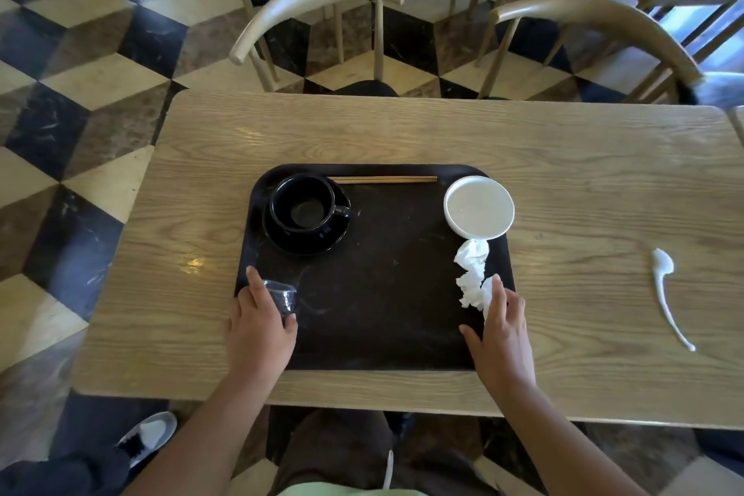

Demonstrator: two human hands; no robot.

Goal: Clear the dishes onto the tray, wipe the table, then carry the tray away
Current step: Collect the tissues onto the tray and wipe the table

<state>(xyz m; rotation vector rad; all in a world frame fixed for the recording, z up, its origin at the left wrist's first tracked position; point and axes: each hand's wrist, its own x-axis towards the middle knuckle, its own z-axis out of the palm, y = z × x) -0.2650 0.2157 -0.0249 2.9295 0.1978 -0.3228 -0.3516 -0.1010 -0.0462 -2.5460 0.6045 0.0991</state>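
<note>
- At the bottom of the frame the person's trousers and one grey shoe [151, 437] are seen above a dark part of the floor.
- The left hand [259, 324] is curled around a small clear plastic cup [284, 296], which lies tilted on the lower left corner of the tray [374, 314].
- The right hand [501, 334] is half open, the fingers touching the lower end of a crumpled white napkin [473, 274]; the thumb is spread on the tray.
- The tray is dark, matte, rectangular with round corners, near the front edge of the table [583, 181].
- The table is pale wood with visible grain, its corners rounded.
- Lower right, well apart from the tray, lies a white spoon [664, 290] with a long thin handle.
- On the tray's upper left stands a glossy black cup [302, 203] on a black saucer [306, 242].
- Wooden chopsticks [382, 180] lie along the far rim.
- A round white bowl [479, 211] is at the upper right corner, just over the napkin.
- Behind the table are two chairs [318, 0] with curved pale backs, on a floor of black, cream and brown cube pattern.
</note>
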